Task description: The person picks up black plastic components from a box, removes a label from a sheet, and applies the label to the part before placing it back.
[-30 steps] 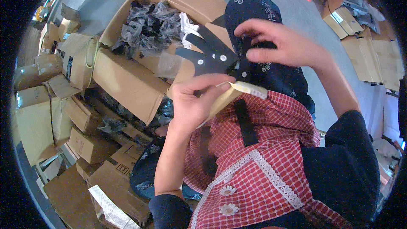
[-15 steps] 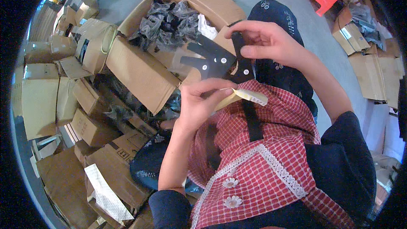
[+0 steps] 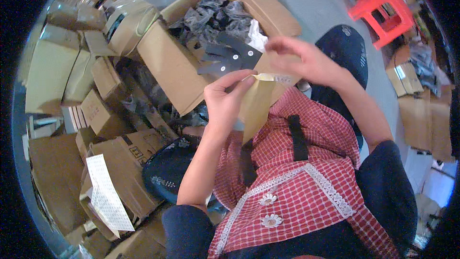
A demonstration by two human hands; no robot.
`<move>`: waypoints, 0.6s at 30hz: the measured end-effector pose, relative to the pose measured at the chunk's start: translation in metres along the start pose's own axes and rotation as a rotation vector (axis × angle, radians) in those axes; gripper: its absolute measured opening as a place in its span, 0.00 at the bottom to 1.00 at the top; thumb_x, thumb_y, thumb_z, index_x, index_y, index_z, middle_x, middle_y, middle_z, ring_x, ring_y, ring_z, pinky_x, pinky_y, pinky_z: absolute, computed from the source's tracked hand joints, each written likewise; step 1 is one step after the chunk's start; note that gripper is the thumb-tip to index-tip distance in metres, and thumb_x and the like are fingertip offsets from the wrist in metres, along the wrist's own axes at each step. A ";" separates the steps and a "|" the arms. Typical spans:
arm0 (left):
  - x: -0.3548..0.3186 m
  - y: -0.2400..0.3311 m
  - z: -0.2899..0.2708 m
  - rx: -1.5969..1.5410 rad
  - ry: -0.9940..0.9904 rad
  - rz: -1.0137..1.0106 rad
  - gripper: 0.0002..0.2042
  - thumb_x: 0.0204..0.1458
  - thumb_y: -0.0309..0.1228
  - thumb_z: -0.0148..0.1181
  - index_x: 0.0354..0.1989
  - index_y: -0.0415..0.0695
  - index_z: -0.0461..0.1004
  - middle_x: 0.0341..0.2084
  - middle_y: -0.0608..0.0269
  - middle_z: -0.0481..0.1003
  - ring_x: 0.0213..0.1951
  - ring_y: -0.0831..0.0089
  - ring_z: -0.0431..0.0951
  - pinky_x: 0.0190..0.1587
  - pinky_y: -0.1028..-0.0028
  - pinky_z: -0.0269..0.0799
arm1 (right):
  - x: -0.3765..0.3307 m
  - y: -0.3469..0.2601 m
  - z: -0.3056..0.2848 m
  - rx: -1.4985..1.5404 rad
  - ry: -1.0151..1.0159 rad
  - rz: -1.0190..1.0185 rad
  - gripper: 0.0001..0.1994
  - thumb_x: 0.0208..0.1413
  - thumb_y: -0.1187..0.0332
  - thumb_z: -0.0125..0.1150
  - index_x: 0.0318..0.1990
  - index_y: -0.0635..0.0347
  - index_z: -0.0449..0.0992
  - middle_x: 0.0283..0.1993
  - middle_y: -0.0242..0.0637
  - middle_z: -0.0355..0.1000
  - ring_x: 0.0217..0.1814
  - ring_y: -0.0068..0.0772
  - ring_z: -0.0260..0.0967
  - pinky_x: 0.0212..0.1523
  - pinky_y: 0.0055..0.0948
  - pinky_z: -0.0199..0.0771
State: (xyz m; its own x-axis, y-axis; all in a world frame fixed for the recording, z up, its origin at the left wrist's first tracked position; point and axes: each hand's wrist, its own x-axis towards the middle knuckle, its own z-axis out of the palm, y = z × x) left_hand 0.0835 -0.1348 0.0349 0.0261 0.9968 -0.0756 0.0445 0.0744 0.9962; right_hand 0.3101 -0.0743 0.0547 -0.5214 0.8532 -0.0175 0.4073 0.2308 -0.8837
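My left hand (image 3: 224, 97) pinches the upper edge of a pale yellow paper sheet (image 3: 255, 105), which hangs over my lap. Its top right edge curls over into a whitish strip with small print. My right hand (image 3: 304, 60) is just beyond that strip, blurred by motion, with fingers apart and nothing visible in them. In front of my hands, several black straps (image 3: 230, 57) with round silvery snaps lie fanned out on the open carton. One more black strap (image 3: 298, 136) rests on my red checked apron (image 3: 306, 182).
The open carton (image 3: 167, 69) holds crumpled dark plastic bags (image 3: 215, 17) and a white piece (image 3: 257, 36). Cardboard boxes (image 3: 52, 76) crowd the left side, with a printed paper sheet (image 3: 106, 194) on one. A red stool (image 3: 383, 14) and more cartons (image 3: 417, 120) stand at right.
My right hand has let go of a black strap, which now lies with the others, and has moved toward the yellow sheet. The sheet now hangs more open. The whole view has shifted.
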 end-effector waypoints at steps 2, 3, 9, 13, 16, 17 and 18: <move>0.003 -0.001 -0.008 0.000 0.018 0.041 0.08 0.52 0.24 0.64 0.39 0.36 0.82 0.34 0.63 0.82 0.37 0.80 0.78 0.44 0.79 0.72 | -0.008 -0.008 0.010 -0.241 -0.169 -0.057 0.19 0.59 0.60 0.61 0.54 0.61 0.73 0.52 0.37 0.73 0.57 0.28 0.68 0.59 0.31 0.67; 0.004 0.003 -0.010 -0.003 0.026 0.046 0.08 0.52 0.24 0.64 0.39 0.36 0.82 0.34 0.63 0.82 0.38 0.80 0.78 0.44 0.79 0.72 | -0.008 -0.010 0.015 -0.135 -0.175 -0.059 0.17 0.58 0.62 0.61 0.51 0.62 0.75 0.43 0.37 0.76 0.49 0.24 0.70 0.51 0.29 0.70; 0.014 -0.002 -0.029 -0.075 0.132 0.005 0.09 0.52 0.24 0.64 0.40 0.36 0.82 0.30 0.64 0.81 0.31 0.78 0.78 0.36 0.78 0.74 | 0.042 0.033 -0.007 -0.158 -0.305 0.149 0.11 0.56 0.68 0.61 0.43 0.65 0.79 0.31 0.28 0.76 0.33 0.17 0.68 0.36 0.23 0.70; 0.020 -0.022 -0.043 0.001 0.180 0.056 0.09 0.54 0.23 0.61 0.42 0.36 0.81 0.27 0.64 0.80 0.27 0.77 0.78 0.31 0.78 0.75 | 0.096 0.055 -0.026 -0.330 -0.196 0.442 0.12 0.57 0.67 0.61 0.45 0.64 0.79 0.30 0.30 0.76 0.30 0.22 0.70 0.32 0.23 0.70; 0.019 -0.022 -0.040 0.220 0.159 0.099 0.09 0.54 0.23 0.60 0.42 0.36 0.81 0.26 0.63 0.80 0.27 0.78 0.78 0.32 0.77 0.75 | 0.130 0.078 -0.039 0.309 0.060 0.397 0.16 0.59 0.65 0.60 0.50 0.65 0.75 0.36 0.33 0.77 0.34 0.27 0.74 0.34 0.26 0.76; 0.018 -0.023 -0.037 0.194 0.159 0.099 0.09 0.54 0.23 0.60 0.42 0.37 0.81 0.25 0.61 0.81 0.27 0.79 0.78 0.32 0.77 0.75 | 0.134 0.083 -0.042 0.509 0.095 0.357 0.22 0.62 0.63 0.58 0.58 0.68 0.67 0.51 0.41 0.74 0.49 0.32 0.75 0.46 0.31 0.79; 0.017 -0.024 -0.033 0.214 0.151 0.091 0.09 0.54 0.23 0.60 0.42 0.37 0.81 0.25 0.61 0.81 0.27 0.80 0.78 0.32 0.77 0.75 | 0.137 0.078 -0.036 0.616 0.031 0.350 0.23 0.62 0.62 0.58 0.60 0.67 0.66 0.55 0.43 0.70 0.54 0.34 0.72 0.50 0.31 0.77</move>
State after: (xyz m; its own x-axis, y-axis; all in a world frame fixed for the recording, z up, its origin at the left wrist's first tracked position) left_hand 0.0497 -0.1192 0.0108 -0.1088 0.9934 0.0366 0.2594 -0.0072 0.9657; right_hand 0.2973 0.0778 0.0005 -0.4123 0.8438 -0.3435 0.0437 -0.3584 -0.9326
